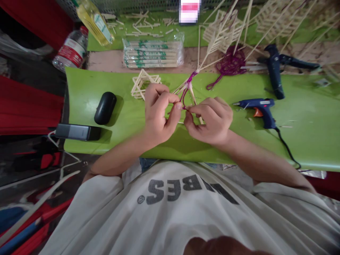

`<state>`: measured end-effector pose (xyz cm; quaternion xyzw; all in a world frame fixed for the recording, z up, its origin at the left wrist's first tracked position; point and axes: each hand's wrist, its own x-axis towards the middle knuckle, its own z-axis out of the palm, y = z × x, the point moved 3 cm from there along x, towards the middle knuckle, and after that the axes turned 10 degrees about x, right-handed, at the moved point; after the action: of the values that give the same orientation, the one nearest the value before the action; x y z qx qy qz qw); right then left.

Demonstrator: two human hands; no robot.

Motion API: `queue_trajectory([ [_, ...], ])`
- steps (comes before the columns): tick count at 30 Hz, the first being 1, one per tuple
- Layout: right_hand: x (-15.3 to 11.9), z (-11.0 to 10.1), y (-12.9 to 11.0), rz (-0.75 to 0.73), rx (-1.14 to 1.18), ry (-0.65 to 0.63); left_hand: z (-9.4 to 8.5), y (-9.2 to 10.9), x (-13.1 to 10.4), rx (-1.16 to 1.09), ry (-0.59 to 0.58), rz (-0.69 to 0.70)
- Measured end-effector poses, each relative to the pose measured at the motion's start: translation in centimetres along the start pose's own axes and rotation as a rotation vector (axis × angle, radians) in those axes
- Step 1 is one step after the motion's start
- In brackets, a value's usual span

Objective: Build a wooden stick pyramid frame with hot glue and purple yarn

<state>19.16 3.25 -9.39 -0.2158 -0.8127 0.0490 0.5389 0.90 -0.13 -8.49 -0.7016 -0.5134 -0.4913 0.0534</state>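
My left hand (162, 112) pinches a strand of purple cord (183, 95) between thumb and forefinger. Just to its right, my right hand (211, 118) pinches the same cord, and the strands form a narrow loop between the two hands. The cord runs up to a wrapped purple section on a frame of thin wooden sticks (193, 92), whose legs spread out beneath and behind my hands. Part of that frame is hidden by my fingers. A small star-shaped stick piece (145, 84) lies just behind my left hand.
A blue glue gun (261, 108) with a black cable lies to the right, another (276, 69) behind it. Tangled purple cord (232, 62) and stick lattices (223, 32) are at the back. A stick packet (153, 54), black case (105, 108), power bank (78, 132) and bottles (71, 49) are leftward.
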Motion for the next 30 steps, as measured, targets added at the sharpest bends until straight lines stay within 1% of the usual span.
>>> queue_trajectory([
  [5, 0.2, -0.4, 0.5, 0.024, 0.012, -0.04, 0.1, -0.6, 0.1, -0.08, 0.005, -0.01],
  [10, 0.6, -0.2, 0.5, 0.011, -0.078, -0.126, 0.2, -1.1, 0.0, -0.143, -0.063, -0.032],
  [12, 0.5, -0.1, 0.6, -0.007, -0.111, -0.141, 0.3, -1.1, -0.1, -0.156, -0.083, -0.038],
  [15, 0.3, 0.1, 1.0, -0.018, -0.126, -0.149, 0.3, -1.0, 0.0, -0.192, -0.081, -0.039],
  [19, 0.0, 0.2, 1.4, 0.018, -0.101, -0.159, 0.1, -1.2, 0.3, -0.218, -0.081, -0.039],
  [22, 0.0, 0.2, 1.4, 0.056, -0.104, -0.198, -0.1, -1.5, 0.3, -0.167, -0.104, 0.023],
  [24, 0.0, 0.2, 1.3, 0.072, -0.113, -0.209, -0.2, -1.6, 0.2, -0.09, -0.117, 0.088],
  [26, -0.2, 0.2, 1.3, 0.093, -0.12, -0.215, -0.3, -1.7, 0.2, -0.012, -0.122, 0.107],
  [28, -0.3, 0.2, 1.3, 0.114, -0.124, -0.219, -0.4, -1.8, 0.2, 0.048, -0.107, 0.114],
  [30, -0.3, 0.2, 1.3, 0.126, -0.128, -0.218, -0.4, -1.8, 0.2, 0.086, -0.083, 0.165],
])
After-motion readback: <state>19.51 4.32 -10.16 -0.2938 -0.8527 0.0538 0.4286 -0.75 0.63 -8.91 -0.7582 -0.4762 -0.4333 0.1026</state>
